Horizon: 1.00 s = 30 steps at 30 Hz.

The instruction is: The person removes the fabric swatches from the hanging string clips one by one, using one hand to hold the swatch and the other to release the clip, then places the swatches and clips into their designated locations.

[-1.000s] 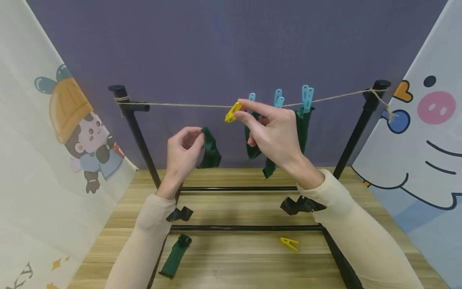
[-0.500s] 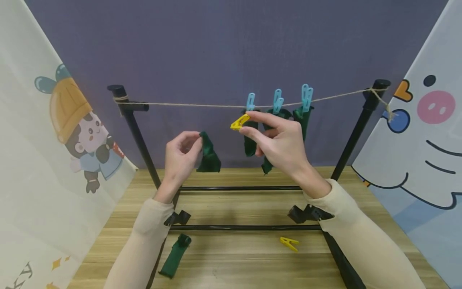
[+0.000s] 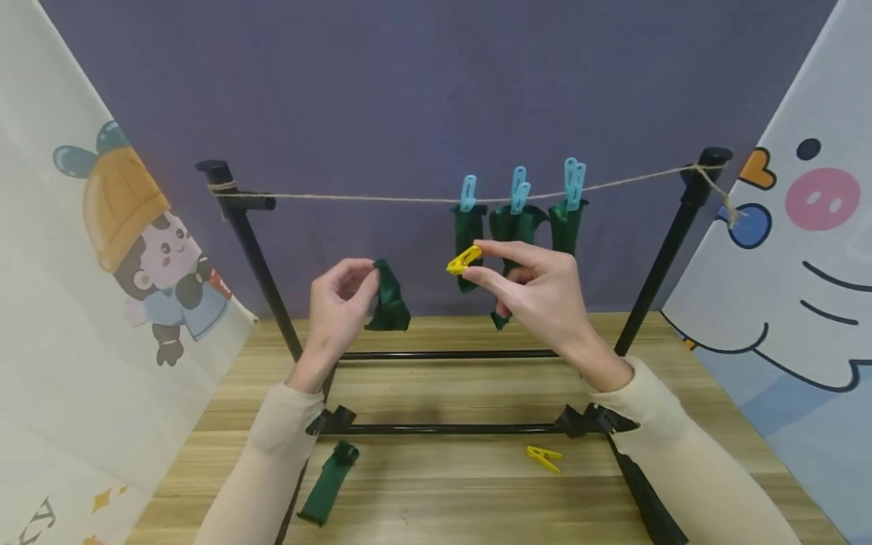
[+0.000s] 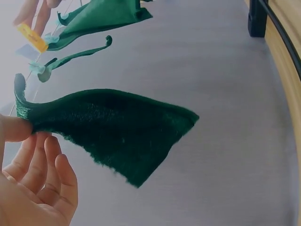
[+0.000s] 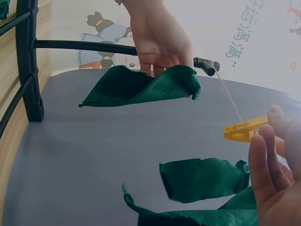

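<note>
My left hand (image 3: 339, 303) pinches a small dark-green cloth (image 3: 390, 301) by its upper corner, and the rest of it hangs free below the line. In the left wrist view the cloth (image 4: 117, 132) fans out from thumb and fingertips. Between thumb and forefinger my right hand (image 3: 548, 291) holds a yellow clothespin (image 3: 465, 260), to the right of that cloth and lower than the string (image 3: 368, 199). Behind this hand, green cloth pieces (image 3: 514, 223) hang from the string by light-blue clothespins (image 3: 468, 194), their lower parts partly hidden by the hand.
Black posts (image 3: 255, 257) carry the string at both ends, and black crossbars (image 3: 450, 429) run low across the frame. On the wooden table (image 3: 436, 492) lie a folded green cloth (image 3: 328, 484) and another yellow clothespin (image 3: 543, 458). Printed panels (image 3: 811, 265) flank the sides.
My right hand has moved down and slightly right, away from the string, with the yellow clothespin. The left hand has sunk a little, keeping its pinch on the green cloth.
</note>
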Available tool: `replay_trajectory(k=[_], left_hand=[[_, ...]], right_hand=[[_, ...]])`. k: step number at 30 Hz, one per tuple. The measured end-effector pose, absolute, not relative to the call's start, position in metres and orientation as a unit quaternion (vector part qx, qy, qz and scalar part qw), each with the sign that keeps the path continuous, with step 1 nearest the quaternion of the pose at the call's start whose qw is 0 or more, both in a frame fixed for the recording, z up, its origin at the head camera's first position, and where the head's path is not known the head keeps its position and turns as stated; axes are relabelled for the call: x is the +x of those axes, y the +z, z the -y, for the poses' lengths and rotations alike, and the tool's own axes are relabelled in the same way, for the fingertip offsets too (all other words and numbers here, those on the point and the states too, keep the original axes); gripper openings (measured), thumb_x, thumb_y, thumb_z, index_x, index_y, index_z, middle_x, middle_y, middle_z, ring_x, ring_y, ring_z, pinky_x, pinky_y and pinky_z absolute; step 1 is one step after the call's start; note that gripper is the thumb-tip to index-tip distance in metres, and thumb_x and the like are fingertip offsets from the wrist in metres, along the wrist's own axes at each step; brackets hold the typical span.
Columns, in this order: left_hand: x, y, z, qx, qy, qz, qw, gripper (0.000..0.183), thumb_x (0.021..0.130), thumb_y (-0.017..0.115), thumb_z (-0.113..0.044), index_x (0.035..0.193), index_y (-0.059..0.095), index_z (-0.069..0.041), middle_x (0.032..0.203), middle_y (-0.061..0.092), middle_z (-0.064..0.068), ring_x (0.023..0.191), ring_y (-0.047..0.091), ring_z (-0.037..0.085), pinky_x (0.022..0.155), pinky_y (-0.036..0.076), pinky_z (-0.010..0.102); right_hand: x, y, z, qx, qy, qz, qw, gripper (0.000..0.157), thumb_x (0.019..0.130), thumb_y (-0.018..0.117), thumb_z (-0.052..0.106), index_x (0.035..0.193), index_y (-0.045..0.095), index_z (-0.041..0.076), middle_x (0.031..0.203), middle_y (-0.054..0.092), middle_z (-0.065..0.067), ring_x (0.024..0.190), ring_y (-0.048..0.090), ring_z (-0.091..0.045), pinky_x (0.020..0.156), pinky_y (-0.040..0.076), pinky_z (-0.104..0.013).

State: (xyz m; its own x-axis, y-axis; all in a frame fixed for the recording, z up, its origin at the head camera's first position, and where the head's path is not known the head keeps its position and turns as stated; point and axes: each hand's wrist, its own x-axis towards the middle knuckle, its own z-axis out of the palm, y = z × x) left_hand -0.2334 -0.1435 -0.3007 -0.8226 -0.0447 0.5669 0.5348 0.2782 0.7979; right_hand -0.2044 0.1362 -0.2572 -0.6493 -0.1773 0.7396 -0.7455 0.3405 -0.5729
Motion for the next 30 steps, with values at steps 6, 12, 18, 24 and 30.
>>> replay_trajectory(k=[6, 12, 18, 24, 30], left_hand=[[-0.232, -0.306, 0.145, -0.158, -0.585, 0.758, 0.24, 0.016, 0.103, 0.067, -0.008, 0.114, 0.074, 0.001, 0.105, 0.077, 0.022, 0.08, 0.069, 0.004, 0.074, 0.055, 0.02], [-0.232, -0.311, 0.149, -0.156, -0.581, 0.761, 0.242, 0.015, 0.103, 0.066, -0.007, 0.113, 0.075, 0.0, 0.099, 0.079, 0.021, 0.077, 0.069, 0.007, 0.069, 0.053, 0.021], [-0.231, -0.316, 0.152, -0.149, -0.585, 0.766, 0.223, 0.017, 0.105, 0.065, -0.009, 0.114, 0.074, 0.001, 0.102, 0.08, 0.02, 0.078, 0.07, 0.004, 0.075, 0.056, 0.021], [-0.228, -0.322, 0.154, -0.146, -0.585, 0.769, 0.212, 0.016, 0.105, 0.065, -0.011, 0.114, 0.074, 0.0, 0.09, 0.08, 0.004, 0.076, 0.07, 0.006, 0.074, 0.055, 0.022], [-0.226, -0.329, 0.154, -0.142, -0.583, 0.77, 0.217, 0.016, 0.105, 0.066, -0.011, 0.112, 0.075, -0.001, 0.079, 0.072, -0.019, 0.07, 0.062, 0.008, 0.066, 0.049, 0.021]], right_hand=[[-0.203, -0.269, -0.144, 0.289, 0.485, 0.775, 0.284, 0.035, 0.091, 0.085, 0.01, 0.126, 0.079, 0.009, 0.114, 0.081, -0.007, 0.042, 0.055, -0.008, 0.039, 0.039, -0.026], [-0.203, -0.279, -0.152, 0.285, 0.491, 0.773, 0.283, 0.035, 0.09, 0.085, 0.007, 0.125, 0.079, 0.007, 0.111, 0.081, -0.011, 0.042, 0.056, -0.007, 0.038, 0.039, -0.026], [-0.201, -0.289, -0.157, 0.27, 0.489, 0.781, 0.28, 0.034, 0.09, 0.085, 0.006, 0.124, 0.08, 0.009, 0.09, 0.08, -0.011, 0.042, 0.056, -0.008, 0.04, 0.041, -0.024], [-0.197, -0.297, -0.163, 0.25, 0.499, 0.785, 0.269, 0.034, 0.091, 0.085, 0.006, 0.124, 0.079, 0.007, 0.07, 0.072, -0.008, 0.038, 0.051, -0.012, 0.038, 0.036, -0.025], [-0.193, -0.308, -0.17, 0.219, 0.502, 0.796, 0.257, 0.034, 0.091, 0.086, 0.011, 0.124, 0.08, 0.009, 0.067, 0.074, -0.007, 0.04, 0.056, -0.011, 0.037, 0.035, -0.027]])
